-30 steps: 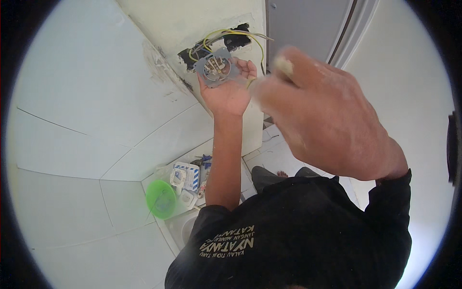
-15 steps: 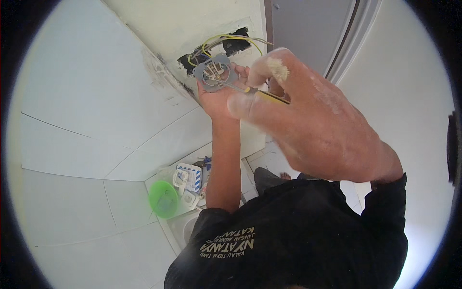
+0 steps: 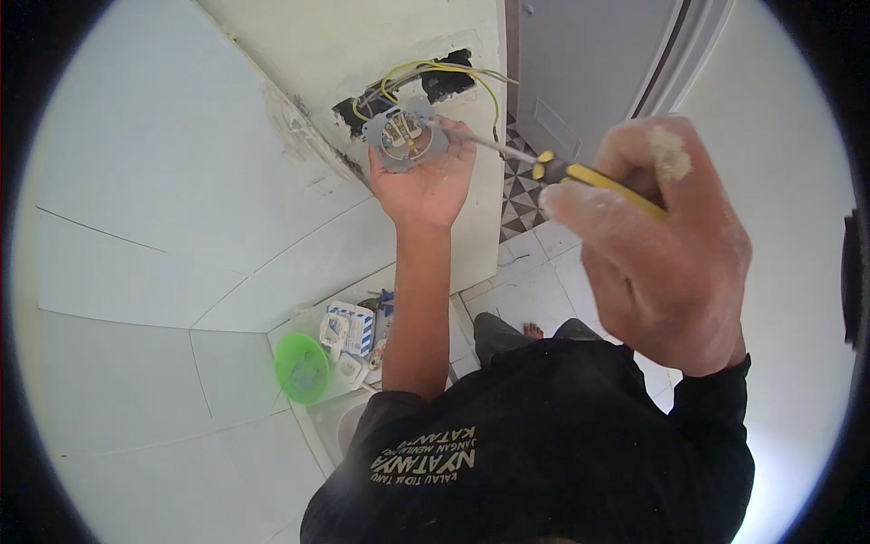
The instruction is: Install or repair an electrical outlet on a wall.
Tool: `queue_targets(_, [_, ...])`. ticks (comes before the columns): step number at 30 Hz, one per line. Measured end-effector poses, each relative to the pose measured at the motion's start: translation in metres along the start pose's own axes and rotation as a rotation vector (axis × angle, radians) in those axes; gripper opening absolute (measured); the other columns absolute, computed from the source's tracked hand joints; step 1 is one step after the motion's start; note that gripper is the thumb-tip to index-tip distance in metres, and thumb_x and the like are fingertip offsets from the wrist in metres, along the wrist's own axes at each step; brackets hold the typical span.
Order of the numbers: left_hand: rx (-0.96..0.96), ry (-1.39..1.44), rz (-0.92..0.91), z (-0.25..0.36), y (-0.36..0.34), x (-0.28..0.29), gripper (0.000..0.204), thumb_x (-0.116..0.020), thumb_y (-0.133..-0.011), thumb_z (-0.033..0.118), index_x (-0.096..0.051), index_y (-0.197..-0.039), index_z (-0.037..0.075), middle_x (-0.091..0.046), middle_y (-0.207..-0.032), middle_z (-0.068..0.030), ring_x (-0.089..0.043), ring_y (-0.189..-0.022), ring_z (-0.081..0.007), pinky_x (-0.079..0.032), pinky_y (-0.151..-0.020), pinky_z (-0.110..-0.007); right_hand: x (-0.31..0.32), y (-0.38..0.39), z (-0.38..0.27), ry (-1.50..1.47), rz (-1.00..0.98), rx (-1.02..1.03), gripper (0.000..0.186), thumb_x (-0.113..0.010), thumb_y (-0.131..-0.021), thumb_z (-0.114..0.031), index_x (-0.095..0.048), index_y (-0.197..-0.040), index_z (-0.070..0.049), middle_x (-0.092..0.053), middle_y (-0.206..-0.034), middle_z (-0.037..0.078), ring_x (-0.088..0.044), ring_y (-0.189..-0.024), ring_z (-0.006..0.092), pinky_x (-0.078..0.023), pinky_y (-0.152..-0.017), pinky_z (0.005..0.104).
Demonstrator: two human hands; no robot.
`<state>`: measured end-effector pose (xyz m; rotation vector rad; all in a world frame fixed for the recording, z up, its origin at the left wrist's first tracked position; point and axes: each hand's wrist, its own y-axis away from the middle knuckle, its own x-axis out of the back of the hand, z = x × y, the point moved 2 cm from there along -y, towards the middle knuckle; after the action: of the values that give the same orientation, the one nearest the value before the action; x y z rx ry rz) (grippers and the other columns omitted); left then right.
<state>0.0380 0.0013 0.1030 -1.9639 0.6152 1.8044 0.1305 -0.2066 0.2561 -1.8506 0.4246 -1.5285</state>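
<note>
Basically, L hand (image 3: 421, 192) half-curled round flat metal socket (image 3: 405, 138), dusty R hand (image 3: 666, 249) tight round screwdriver (image 3: 598, 179).

Yellow-black screwdriver handle (image 3: 618, 188); grey socket plate (image 3: 436, 143) (brassy contacts (image 3: 410, 145)); green bowl (image 3: 285, 362).

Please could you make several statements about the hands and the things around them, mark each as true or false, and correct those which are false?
1. The right hand grips a screwdriver. True.
2. The left hand holds a hammer. False: it holds a socket.
3. The screwdriver's shaft points toward the socket. True.
4. The green bowl is to the right of the left forearm. False: it is to the left.
5. Wires show at a dark opening in the wall. True.
6. The person's shirt is plain white. False: it is black, with printing on it.
</note>
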Motion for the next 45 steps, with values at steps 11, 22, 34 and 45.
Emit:
queue_targets(11, [-0.038, 0.049, 0.083, -0.011, 0.0, -0.005, 0.056, -0.054, -0.091, 0.053, -0.051, -0.104, -0.002, -0.05, -0.103, -0.0178, -0.047, -0.099, -0.0297, -0.04, -0.097, -0.045, -0.014, 0.004, 0.014, 0.013, -0.031, -0.094, 0.027, -0.069, -0.073, 0.012, -0.07, -0.091, -0.008, -0.052, -0.091, 0.008, -0.06, -0.07, 0.018, -0.049, -0.058, 0.0284])
queue_targets(22, [0.115, -0.081, -0.061, 0.015, 0.003, 0.014, 0.071, -0.05, -0.093, 0.058, -0.054, -0.127, -0.005, -0.063, -0.112, -0.0172, -0.057, -0.1, -0.0309, -0.044, -0.095, -0.045, -0.015, 0.045, 0.063, -0.521, 0.347, -0.344, 0.027, -0.061, -0.092, -0.006, -0.066, -0.118, -0.001, -0.063, -0.086, 0.006, -0.059, -0.075, 0.0138, -0.05, -0.071, 0.0279])
queue_targets(34, [-0.772, -1.085, 0.295, 0.029, 0.048, 0.031, 0.052, -0.063, -0.096, 0.038, -0.055, -0.125, -0.004, -0.064, -0.108, -0.015, -0.061, -0.096, -0.0222, -0.049, -0.091, -0.037, -0.147, -0.021, 0.058, -0.675, 0.056, -0.591, 0.022, -0.07, -0.085, -0.015, -0.066, -0.101, 0.001, -0.067, -0.091, 0.016, -0.065, -0.083, 0.0229, -0.051, -0.075, 0.0346])
queue_targets(45, [-0.954, -1.711, 0.202, 0.051, 0.048, -0.019, 0.026, -0.073, -0.088, 0.009, -0.069, -0.107, -0.007, -0.072, -0.097, -0.0142, -0.068, -0.084, -0.0157, -0.055, -0.076, -0.028, -0.192, -0.033, 0.055, -0.861, -0.089, -0.754, 0.021, -0.071, -0.085, -0.017, -0.072, -0.099, 0.0, -0.069, -0.087, 0.02, -0.067, -0.079, 0.0315, -0.051, -0.072, 0.0393])
